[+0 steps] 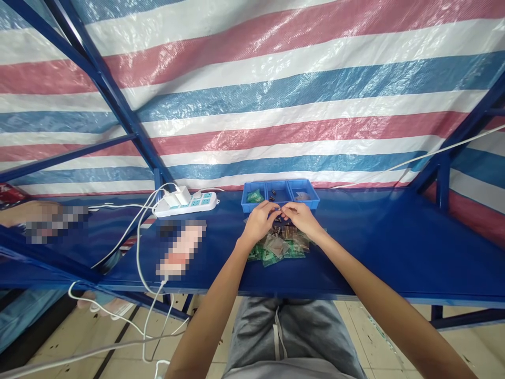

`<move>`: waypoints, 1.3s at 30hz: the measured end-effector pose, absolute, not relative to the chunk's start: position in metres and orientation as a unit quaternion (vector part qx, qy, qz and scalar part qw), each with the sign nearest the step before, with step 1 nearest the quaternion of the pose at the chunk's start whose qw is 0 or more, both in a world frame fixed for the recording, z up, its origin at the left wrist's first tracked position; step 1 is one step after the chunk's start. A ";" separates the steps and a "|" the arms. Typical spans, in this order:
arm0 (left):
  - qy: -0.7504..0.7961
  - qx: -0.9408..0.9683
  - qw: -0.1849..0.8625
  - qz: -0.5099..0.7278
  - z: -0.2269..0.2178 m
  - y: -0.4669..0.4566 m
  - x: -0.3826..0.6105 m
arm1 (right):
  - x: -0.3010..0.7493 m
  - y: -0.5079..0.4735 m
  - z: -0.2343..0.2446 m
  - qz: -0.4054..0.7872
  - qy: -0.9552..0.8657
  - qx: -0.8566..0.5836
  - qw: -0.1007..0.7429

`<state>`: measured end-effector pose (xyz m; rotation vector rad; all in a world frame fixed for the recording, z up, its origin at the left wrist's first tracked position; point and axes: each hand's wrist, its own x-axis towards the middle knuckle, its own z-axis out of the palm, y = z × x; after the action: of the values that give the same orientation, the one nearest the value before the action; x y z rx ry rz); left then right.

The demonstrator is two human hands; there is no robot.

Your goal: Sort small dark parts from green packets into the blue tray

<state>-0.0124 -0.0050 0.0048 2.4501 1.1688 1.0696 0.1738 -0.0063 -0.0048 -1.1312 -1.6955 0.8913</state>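
Observation:
My left hand [259,221] and my right hand [299,217] meet in front of a blue divided tray [315,202]. Both sets of fingers are pinched together around something small and dark, too tiny to name. Below my hands lies a pile of small clear and green plastic packets [276,247], some with brownish contents. The tray's left compartment holds a green packet [254,196]. A few small dark pieces [273,195] sit in its middle compartment, and a clear packet [303,196] lies in the right one.
A white power strip [189,205] with plugged-in chargers stands left of the tray. White cables [139,247] run over the table edge. A blurred-out pinkish object [183,247] lies on the blue table [379,242]. Another person's arm [35,213] rests at far left, beyond a blue frame bar.

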 end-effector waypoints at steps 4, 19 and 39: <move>0.397 0.835 0.115 0.364 0.003 -0.003 -0.013 | 0.174 -0.007 -0.005 0.320 -0.709 -0.456 0.432; 0.433 0.823 0.108 0.351 0.009 -0.008 -0.012 | 0.171 -0.017 0.005 0.202 -0.759 -0.436 0.439; 0.503 0.804 0.078 0.306 0.003 -0.003 -0.019 | 0.195 0.004 0.001 0.084 -0.831 -0.450 0.316</move>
<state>-0.0188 -0.0027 0.0029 2.4082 1.5071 0.9157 0.1953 0.0038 0.0009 -1.1861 -2.1892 0.2200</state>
